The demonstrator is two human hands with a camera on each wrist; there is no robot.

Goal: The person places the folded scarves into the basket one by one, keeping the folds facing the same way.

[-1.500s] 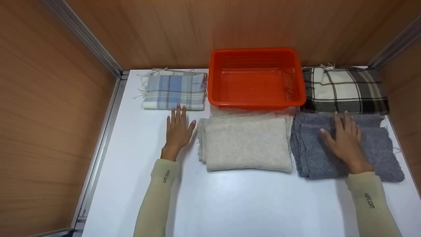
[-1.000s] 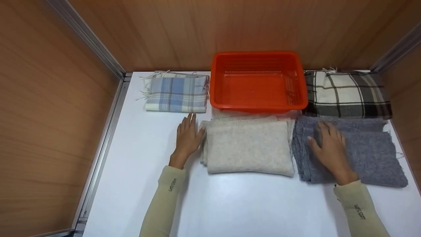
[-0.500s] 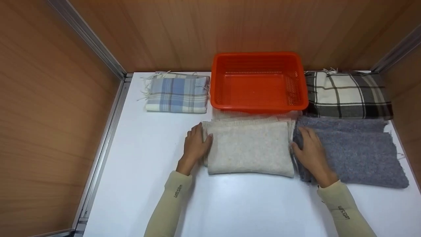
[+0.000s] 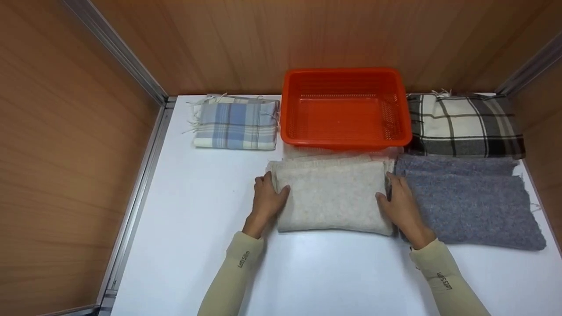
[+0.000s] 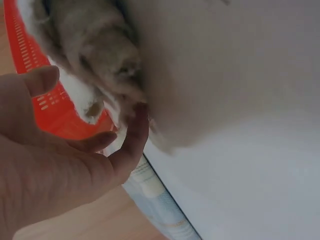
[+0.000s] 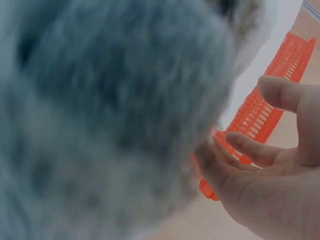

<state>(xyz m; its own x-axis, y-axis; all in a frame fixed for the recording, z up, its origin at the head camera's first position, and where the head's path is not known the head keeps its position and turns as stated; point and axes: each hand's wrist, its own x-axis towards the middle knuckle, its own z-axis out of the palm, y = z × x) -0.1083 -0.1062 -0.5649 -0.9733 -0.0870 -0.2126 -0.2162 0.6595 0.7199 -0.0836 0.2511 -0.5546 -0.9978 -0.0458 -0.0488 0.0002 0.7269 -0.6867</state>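
A folded beige scarf (image 4: 333, 197) lies in several layers on the white table, in front of the red basket. At its left edge is my left hand (image 4: 268, 201), thumb over the top layer and fingers down along the side. The left wrist view shows these fingers (image 5: 132, 142) bent at the cloth's edge, the thumb apart from them. My right hand (image 4: 401, 208) is at the opposite edge, its fingers between the beige scarf and a folded grey scarf (image 4: 474, 206). In the right wrist view its thumb (image 6: 282, 94) stands away from the fingers; blurred grey cloth fills the left.
The red plastic basket (image 4: 344, 144) stands against the wooden back wall (image 4: 219, 48), with nothing in it. Left of it lies a folded blue-and-white plaid scarf (image 4: 237, 125). A black-and-white plaid scarf (image 4: 461, 123) lies to its right, behind the grey one.
Both hands have moved inward to the beige scarf's two sides: the left from below the blue plaid scarf, the right leftward off the grey scarf. The scarves stay in place.
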